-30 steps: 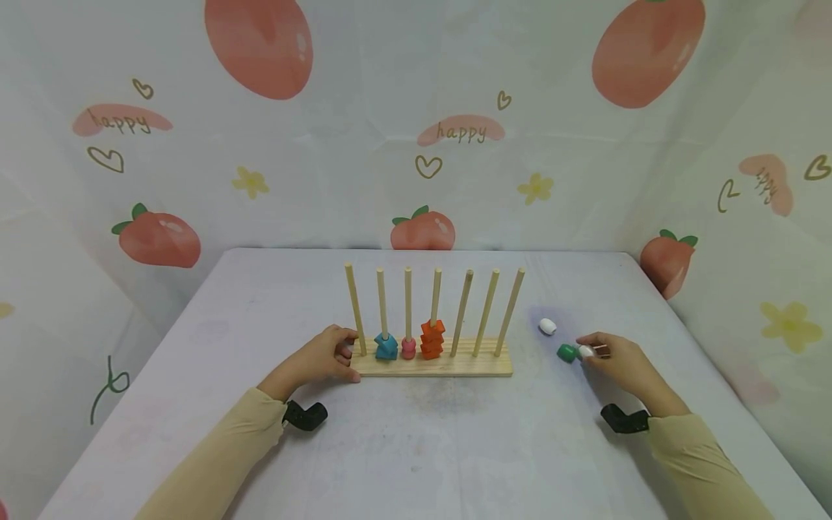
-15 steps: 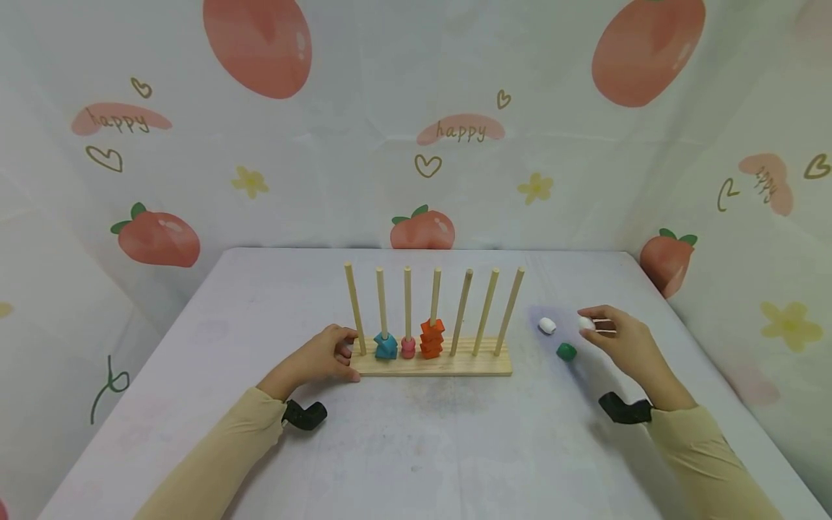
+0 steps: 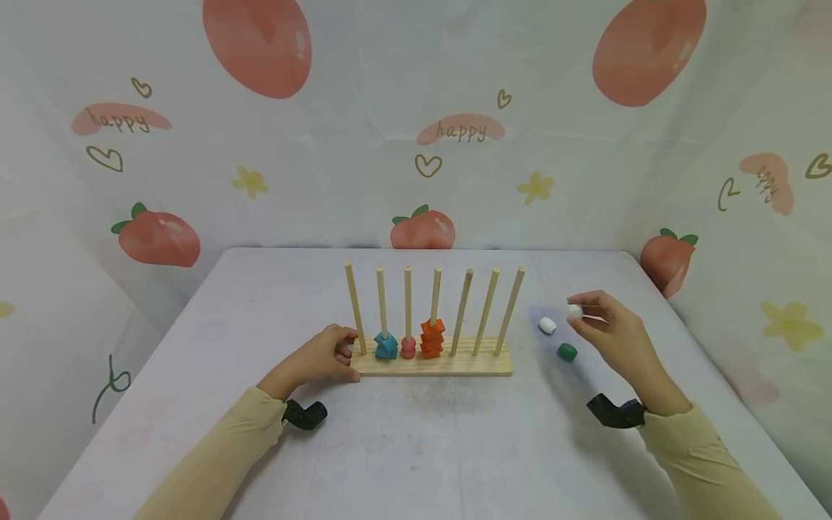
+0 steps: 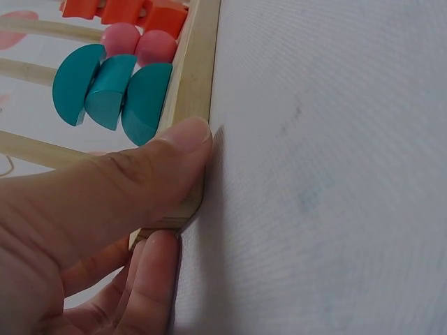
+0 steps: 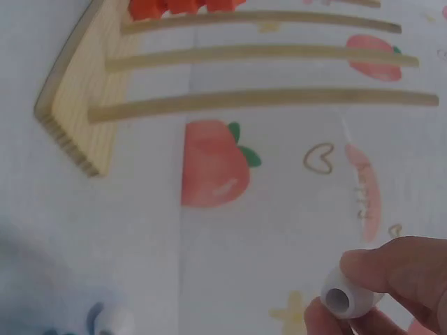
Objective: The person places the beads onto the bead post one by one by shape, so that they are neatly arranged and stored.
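Observation:
At the left end of a wooden peg board [image 3: 481, 367], my left hand [image 3: 320, 360] grips the base. In the left wrist view the thumb [image 4: 171, 143] lies on the front edge and the other fingers on the end face. My right hand [image 3: 611, 328] holds a white bead [image 5: 347, 296] above the table, pinched by thumb and fingertips, with its hole showing in the right wrist view. Blue half-round beads [image 4: 108, 91], pink beads [image 4: 155, 47] and orange beads [image 3: 431, 339] are stacked on separate pegs. The first peg on the left and the three on the right carry no beads.
Another white bead [image 3: 547, 326] and a green bead [image 3: 568, 352] lie on the white-covered table [image 3: 429, 448], right of the board. A patterned cloth [image 3: 364, 130] hangs behind the table and at both sides.
My right hand has lifted the white bead off the table beside the green bead, then moved it slightly left and farther up. The left hand and the board have stayed put.

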Demonstrator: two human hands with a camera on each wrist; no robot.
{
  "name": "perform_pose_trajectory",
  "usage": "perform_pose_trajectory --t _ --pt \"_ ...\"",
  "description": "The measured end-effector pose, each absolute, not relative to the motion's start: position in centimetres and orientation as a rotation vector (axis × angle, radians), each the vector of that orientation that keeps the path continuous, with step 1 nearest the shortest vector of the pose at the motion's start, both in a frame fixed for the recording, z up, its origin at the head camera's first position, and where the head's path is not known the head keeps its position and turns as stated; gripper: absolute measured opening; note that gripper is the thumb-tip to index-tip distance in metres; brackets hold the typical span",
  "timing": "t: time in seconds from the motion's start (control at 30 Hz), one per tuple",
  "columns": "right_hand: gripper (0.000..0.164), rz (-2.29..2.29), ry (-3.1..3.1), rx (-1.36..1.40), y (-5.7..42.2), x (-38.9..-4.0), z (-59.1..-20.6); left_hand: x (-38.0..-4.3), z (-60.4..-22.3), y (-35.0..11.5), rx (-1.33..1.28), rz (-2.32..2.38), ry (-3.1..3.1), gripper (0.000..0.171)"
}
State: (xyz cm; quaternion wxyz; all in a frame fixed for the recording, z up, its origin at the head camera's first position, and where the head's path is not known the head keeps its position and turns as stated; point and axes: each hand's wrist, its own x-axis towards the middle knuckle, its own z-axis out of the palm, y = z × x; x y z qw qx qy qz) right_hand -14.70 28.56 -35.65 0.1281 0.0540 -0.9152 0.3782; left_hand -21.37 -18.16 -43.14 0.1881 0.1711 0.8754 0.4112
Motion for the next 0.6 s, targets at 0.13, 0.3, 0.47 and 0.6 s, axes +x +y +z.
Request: perform_pose_trajectory --t 0.13,0.3,0.47,0.6 --pt "0.031 1.115 -2.61 0.213 27.6 -14.6 -35.3 -21.4 -43.1 -18.2 0.48 1.164 2.456 0.08" --pt "0.035 1.153 -2.551 0.28 26.5 -14.2 -34.7 -21.4 -43.2 -18.2 0.483 1.165 2.458 0.08" --pt "0.036 1.184 -2.458 0.37 25.4 -13.9 -33.8 -21.4 -43.3 -18.2 0.476 1.165 2.455 0.08" --pt "0.037 1.231 -2.369 0.441 24.6 -13.9 -33.3 -21.4 -43.3 -18.2 0.475 1.162 2.457 0.081"
